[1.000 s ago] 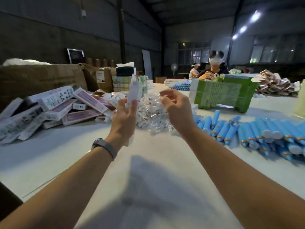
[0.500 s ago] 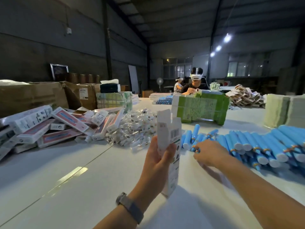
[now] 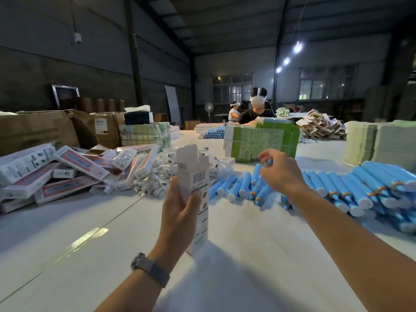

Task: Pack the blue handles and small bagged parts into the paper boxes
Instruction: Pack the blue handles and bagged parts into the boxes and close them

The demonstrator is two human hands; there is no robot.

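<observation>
My left hand [image 3: 180,206] grips an upright white paper box [image 3: 195,176] whose top flap stands open, held above the white table [image 3: 67,233]. My right hand [image 3: 279,170] is lifted over the near end of a long row of blue handles [image 3: 369,188], fingers curled round one blue handle [image 3: 258,174] that stands up out of the row. A heap of small clear bagged parts [image 3: 155,176] lies just behind the box, to its left.
Filled pink-and-white boxes [image 3: 67,172] pile up at left before open cardboard cartons [image 3: 36,129]. A green bundle of flat boxes [image 3: 261,143] sits behind the handles, pale stacks [image 3: 378,143] at right. Two people work at the far end.
My left hand has brought the box down and toward the middle. My right hand went from the bagged parts to the blue handles and has raised one out of the row.
</observation>
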